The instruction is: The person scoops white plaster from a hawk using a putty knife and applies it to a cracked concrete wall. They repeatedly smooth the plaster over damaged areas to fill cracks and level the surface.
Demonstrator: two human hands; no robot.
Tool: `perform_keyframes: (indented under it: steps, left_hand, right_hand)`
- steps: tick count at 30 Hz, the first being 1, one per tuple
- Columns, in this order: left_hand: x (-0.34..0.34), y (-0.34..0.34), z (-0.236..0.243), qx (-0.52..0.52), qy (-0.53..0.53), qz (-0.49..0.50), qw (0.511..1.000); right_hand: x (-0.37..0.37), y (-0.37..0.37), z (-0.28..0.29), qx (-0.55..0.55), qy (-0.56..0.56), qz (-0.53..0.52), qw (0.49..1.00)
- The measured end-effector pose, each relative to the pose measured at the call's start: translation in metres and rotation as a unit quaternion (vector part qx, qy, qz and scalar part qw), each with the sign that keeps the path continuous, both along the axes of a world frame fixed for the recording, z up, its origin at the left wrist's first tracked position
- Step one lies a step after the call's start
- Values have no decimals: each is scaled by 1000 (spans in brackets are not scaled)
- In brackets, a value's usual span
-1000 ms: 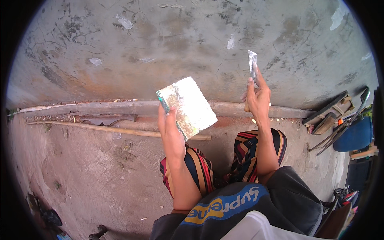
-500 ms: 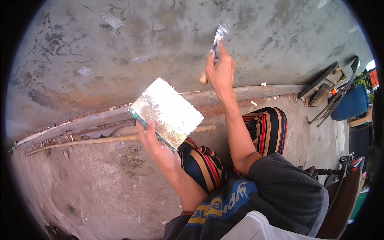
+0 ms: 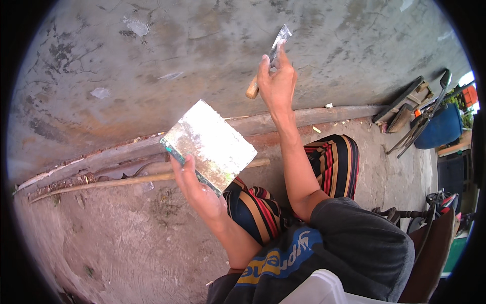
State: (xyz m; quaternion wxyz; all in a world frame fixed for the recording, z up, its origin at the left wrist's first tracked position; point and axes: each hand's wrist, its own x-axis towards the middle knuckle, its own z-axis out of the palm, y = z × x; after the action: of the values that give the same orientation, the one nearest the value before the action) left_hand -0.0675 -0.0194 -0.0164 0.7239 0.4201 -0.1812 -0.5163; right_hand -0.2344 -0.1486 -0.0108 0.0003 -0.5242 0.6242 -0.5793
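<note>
My left hand (image 3: pixel 196 187) grips a flat square board (image 3: pixel 210 144) smeared with pale plaster, held tilted in front of me. My right hand (image 3: pixel 277 83) is raised against the grey plastered wall (image 3: pixel 192 45) and holds a putty knife (image 3: pixel 273 57) with a wooden handle and a metal blade that points up at the wall. My knees, in striped cloth (image 3: pixel 304 182), are bent below both hands.
A long wooden stick (image 3: pixel 116 181) lies on the concrete floor along the wall's base ledge (image 3: pixel 324 115). At the right stand a blue barrel (image 3: pixel 443 126), wooden pieces and metal rods. A dark chair (image 3: pixel 430 238) is at the lower right.
The view has tilted and swung left. My right hand has risen higher up the wall with the putty knife; my left hand keeps the board in front of me.
</note>
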Motion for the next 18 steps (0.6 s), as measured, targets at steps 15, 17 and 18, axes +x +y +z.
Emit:
perform_keyframes:
  steps: [15, 17, 18]
  left_hand:
    - [-6, 10, 25, 24, -15, 5, 1000]
    - [-3, 14, 26, 14, -16, -1, 1000]
    - [-2, 16, 27, 10, -16, -5, 1000]
  right_hand:
    - [7, 12, -42, 18, 5, 83, 996]
    - [-10, 16, -37, -40, -34, 89, 995]
    - [-20, 12, -33, -56, 4, 87, 995]
